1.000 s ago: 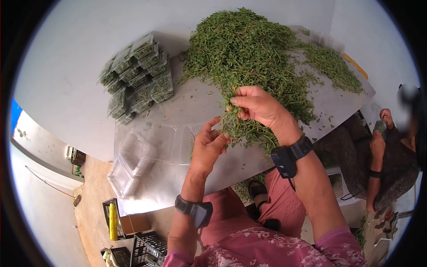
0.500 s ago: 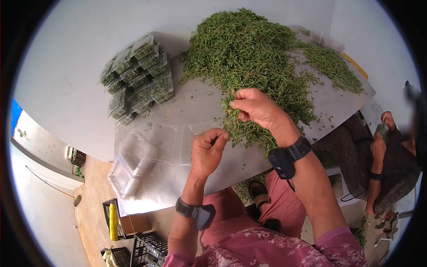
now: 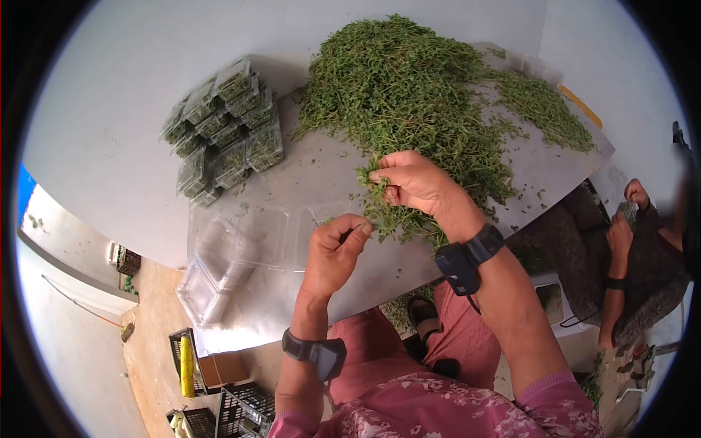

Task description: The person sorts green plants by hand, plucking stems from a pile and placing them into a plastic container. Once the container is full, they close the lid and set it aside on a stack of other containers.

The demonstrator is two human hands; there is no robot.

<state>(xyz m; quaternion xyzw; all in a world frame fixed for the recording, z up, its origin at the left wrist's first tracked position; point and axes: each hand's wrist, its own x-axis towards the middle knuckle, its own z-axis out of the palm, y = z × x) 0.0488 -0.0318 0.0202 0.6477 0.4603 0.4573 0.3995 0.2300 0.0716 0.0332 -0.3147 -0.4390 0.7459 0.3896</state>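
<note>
My right hand [image 3: 416, 186] is closed in a pinch on green herb sprigs [image 3: 371, 177], whose leaves stick out past the fingertips. Just below and to the left, my left hand [image 3: 336, 252] is closed, thumb pressed against the curled forefinger; what it grips, if anything, is too small to make out. Loose stems from the large herb pile [image 3: 398, 87] spread under and beside my right hand. An open clear plastic box [image 3: 270, 237] lies on the table behind my left hand, which partly hides it.
Filled, lidded clear boxes [image 3: 226, 131] are stacked at the back left. Nested clear boxes [image 3: 212, 270] stand at the table's left edge. A smaller herb heap [image 3: 548, 109] lies at the right. Another person's hands [image 3: 628, 219] hold a box there. Black crates [image 3: 237, 409] sit on the floor.
My right hand has shifted slightly left, drawing the sprigs a little away from the pile. My left hand has moved slightly left and down.
</note>
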